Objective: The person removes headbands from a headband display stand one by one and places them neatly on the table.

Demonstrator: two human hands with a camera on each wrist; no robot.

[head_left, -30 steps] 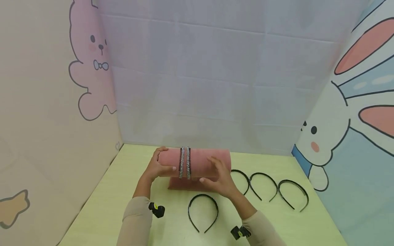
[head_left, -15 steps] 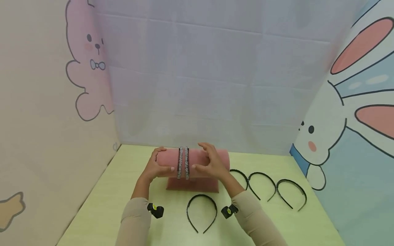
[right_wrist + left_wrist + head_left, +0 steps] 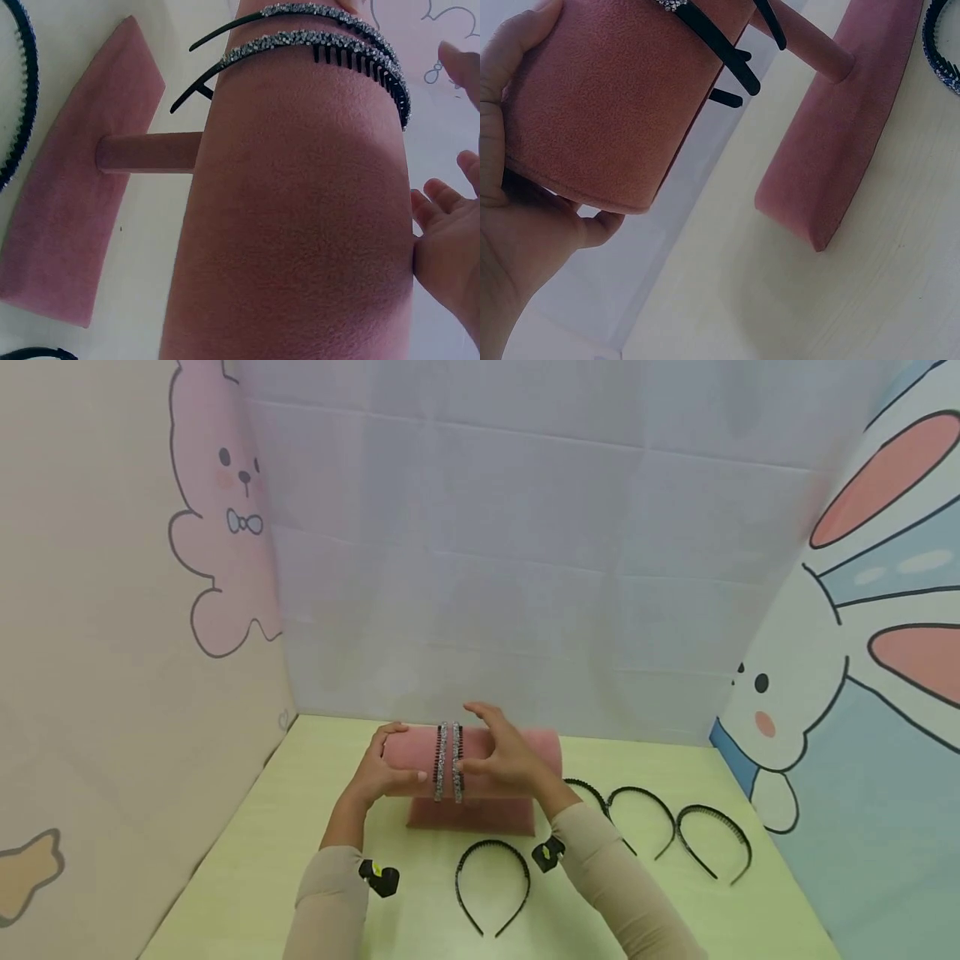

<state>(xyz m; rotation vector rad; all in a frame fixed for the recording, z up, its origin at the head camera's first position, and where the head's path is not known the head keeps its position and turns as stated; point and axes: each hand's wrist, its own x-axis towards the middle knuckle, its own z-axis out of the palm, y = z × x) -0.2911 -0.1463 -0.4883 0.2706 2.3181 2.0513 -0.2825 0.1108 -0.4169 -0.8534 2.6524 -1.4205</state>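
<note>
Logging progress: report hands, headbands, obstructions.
Left hand gripping pink T-bar display stand. Right hand spread near two glittery headbands on it. Nothing visibly blocking.

- Both arms reach forward in tan sleeves (image 3: 327, 902).
- The left arm goes almost straight ahead, and the right arm leans in to the left.
- The left hand (image 3: 377, 770) is holding on, with its thumb (image 3: 407, 776) on the near side and fingers (image 3: 395, 727) on the far side.
- The right hand (image 3: 512, 760) has its thumb and fingers wide apart.
- The two thumbs point toward each other, and the hands do not touch.
</note>
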